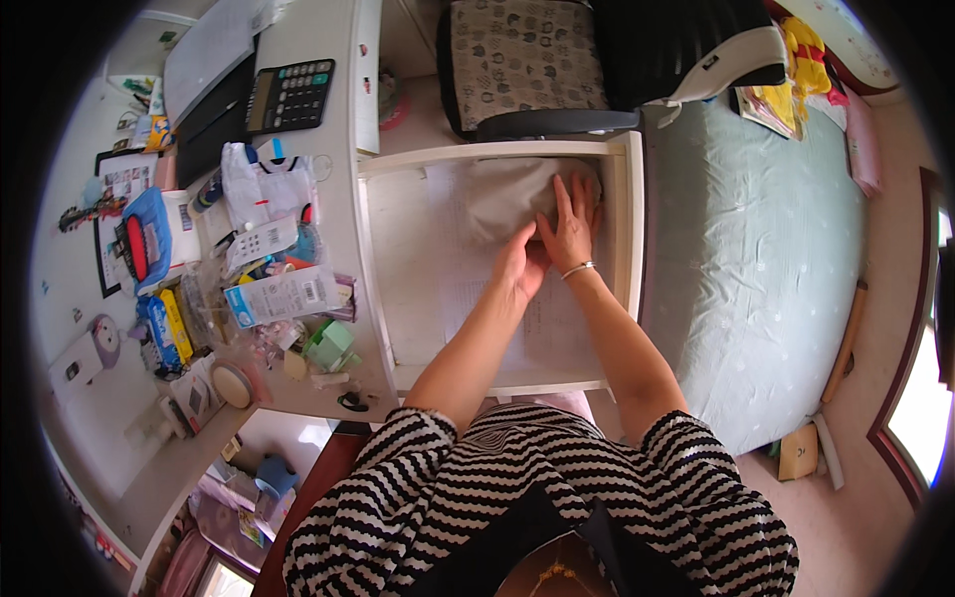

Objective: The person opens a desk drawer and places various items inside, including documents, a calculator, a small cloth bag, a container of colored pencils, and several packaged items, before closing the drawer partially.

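A smooth grey-beige pouch or folded cloth [504, 201] lies at the far right of a pulled-out white drawer [403, 298]. My right hand [570, 227] rests on its right part with the fingers stretched out and spread. Against its near edge sits my left hand [521, 263], its fingers extended and partly hidden, close beside the right one. Neither hand is wrapped round anything that I can see. Thin white printed sheets [468, 308] cover part of the drawer's bottom, under the pouch and my forearms.
Left of the drawer, a cluttered white desk holds a black calculator [289, 97], a blue basket [152, 239], packaged items and a green box [331, 345]. A patterned chair [527, 60] stands beyond the drawer. To the right is a bed with a pale green sheet [761, 269].
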A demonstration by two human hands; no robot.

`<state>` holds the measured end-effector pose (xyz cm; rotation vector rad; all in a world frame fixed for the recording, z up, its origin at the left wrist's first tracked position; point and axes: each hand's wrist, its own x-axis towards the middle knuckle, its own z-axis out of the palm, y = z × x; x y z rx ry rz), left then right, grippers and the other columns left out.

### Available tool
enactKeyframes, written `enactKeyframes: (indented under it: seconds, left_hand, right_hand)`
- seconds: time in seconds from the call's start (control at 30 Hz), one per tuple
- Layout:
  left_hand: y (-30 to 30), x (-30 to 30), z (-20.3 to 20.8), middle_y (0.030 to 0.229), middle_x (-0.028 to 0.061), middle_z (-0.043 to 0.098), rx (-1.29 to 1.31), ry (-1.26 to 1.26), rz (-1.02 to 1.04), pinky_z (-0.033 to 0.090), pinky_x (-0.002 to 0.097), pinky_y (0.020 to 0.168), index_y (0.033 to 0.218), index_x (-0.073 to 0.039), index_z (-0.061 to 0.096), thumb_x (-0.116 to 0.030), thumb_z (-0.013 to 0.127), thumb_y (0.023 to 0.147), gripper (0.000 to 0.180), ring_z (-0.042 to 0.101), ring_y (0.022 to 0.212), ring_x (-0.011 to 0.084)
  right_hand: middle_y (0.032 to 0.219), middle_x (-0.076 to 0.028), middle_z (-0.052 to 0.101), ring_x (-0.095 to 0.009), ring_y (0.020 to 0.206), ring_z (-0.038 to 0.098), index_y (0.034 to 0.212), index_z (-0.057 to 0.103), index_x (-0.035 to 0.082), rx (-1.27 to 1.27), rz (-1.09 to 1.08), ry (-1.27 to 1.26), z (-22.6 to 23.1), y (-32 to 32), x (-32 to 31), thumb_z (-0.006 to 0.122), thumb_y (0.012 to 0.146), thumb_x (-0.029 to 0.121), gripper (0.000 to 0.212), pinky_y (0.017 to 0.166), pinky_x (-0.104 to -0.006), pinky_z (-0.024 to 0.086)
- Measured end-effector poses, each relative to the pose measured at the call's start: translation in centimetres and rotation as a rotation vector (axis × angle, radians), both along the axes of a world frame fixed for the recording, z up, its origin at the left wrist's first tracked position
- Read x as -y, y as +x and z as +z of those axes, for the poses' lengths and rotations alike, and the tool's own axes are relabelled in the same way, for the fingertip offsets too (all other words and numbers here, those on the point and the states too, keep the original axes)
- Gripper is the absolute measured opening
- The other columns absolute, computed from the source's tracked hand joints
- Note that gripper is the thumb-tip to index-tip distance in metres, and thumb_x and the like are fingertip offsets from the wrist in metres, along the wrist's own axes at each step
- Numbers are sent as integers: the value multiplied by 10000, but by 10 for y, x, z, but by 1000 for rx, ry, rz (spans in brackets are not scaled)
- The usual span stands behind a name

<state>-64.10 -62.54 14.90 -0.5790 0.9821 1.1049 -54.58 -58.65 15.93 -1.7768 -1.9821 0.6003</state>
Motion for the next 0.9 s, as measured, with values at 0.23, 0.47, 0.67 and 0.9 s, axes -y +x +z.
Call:
enactKeyframes:
  seconds: [0.23, 0.47, 0.67, 0.9]
  left_hand:
    - [-45, 38, 53, 1484, 96, 180, -742, 189, -283, 260, 402, 1041, 1454, -202, 157, -145, 533, 854, 710, 251, 1324, 219]
    - [-90, 5, 93, 1508, 100, 148, -804, 361, -199, 120, 365, 1116, 1437, -82, 199, -100, 556, 838, 698, 105, 1398, 220]
    - [-227, -89, 147, 1448, 104, 281, -1308, 538, -55, 243, 308, 1065, 1408, -45, 251, -68, 523, 820, 649, 280, 1327, 208]
    - [-368, -160, 139, 1186, 229, 519, -1805, 182, -405, 418, 373, 904, 1175, 41, 459, -145, 540, 766, 456, 514, 1075, 324]
  right_hand:
    - [1475, -103, 225, -325, 1379, 136, 1407, 308, 243, 152, 58, -13, 5, -7, 5, 645, 771, 262, 720, 1068, -603, 87]
    - [1392, -159, 347, -337, 1302, 303, 1355, 368, 95, -196, 81, 129, 43, -41, -12, 598, 802, 117, 600, 1048, -480, 262]
    - [1294, -146, 446, -271, 1191, 458, 1339, 372, 48, -806, 308, -8, 92, -175, -74, 574, 870, 108, 514, 951, -346, 408]
    - [1044, -216, 591, -310, 962, 590, 1131, 490, -46, -870, 104, -285, 78, -316, -130, 582, 831, 237, 423, 791, -347, 474]
